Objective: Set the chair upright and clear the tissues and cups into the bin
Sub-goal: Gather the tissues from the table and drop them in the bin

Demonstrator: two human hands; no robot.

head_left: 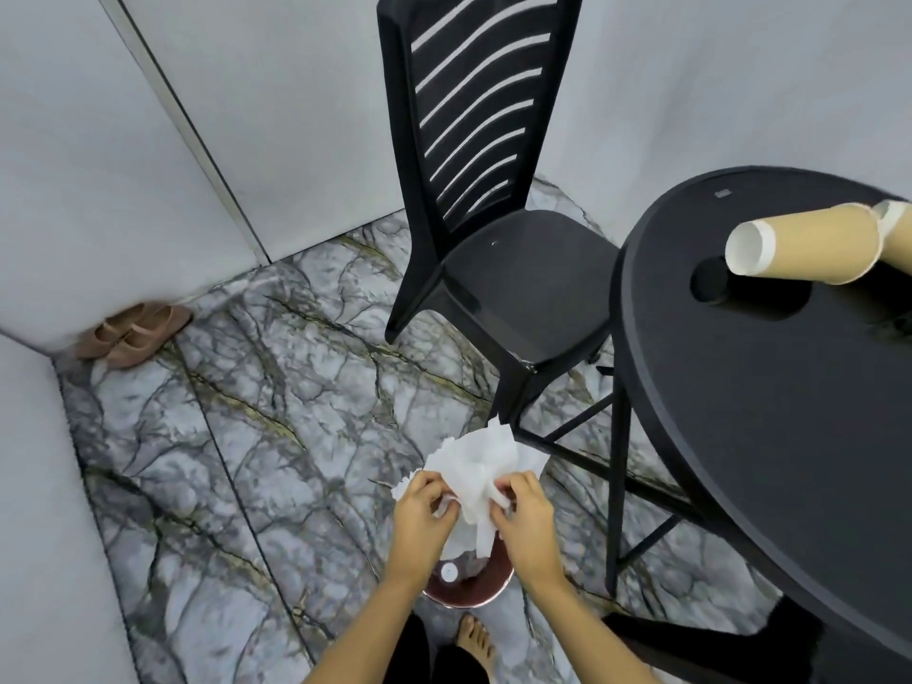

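**Tissues held above the bin, chair upright**

A crumpled bunch of white tissues [481, 471] is seen low in the frame, just below centre, gripped from both sides. The left hand [419, 510] is closed on the bunch's left edge, its fingers curled inward and the tissue pinched under them. The right hand [525, 525] is closed on the right side, with the thumb and forefinger pinched on a fold and the other fingers bent around the paper. A tail of tissue is left hanging between the hands.

Directly beneath the hands, a round dark red bin [474, 598] is partly seen on the floor, its mouth largely covered by the tissues and wrists. A small white disc can be made out inside it.

The black slatted chair [493, 269] is found upright at the upper centre of the frame, with its back toward the wall. On the right of the frame a round black table [765, 412] is seen, and on it a brown paper cup [809, 246] is laid on its side, its open mouth turned to the left. A second cup [893, 214] is partly cut off at the right edge, just behind the first; whether they touch cannot be told.

A pair of tan shoes [133, 333] is placed in the corner at the left. A bare foot [476, 639] is seen at the bottom edge, on the grey marbled floor [247, 436].
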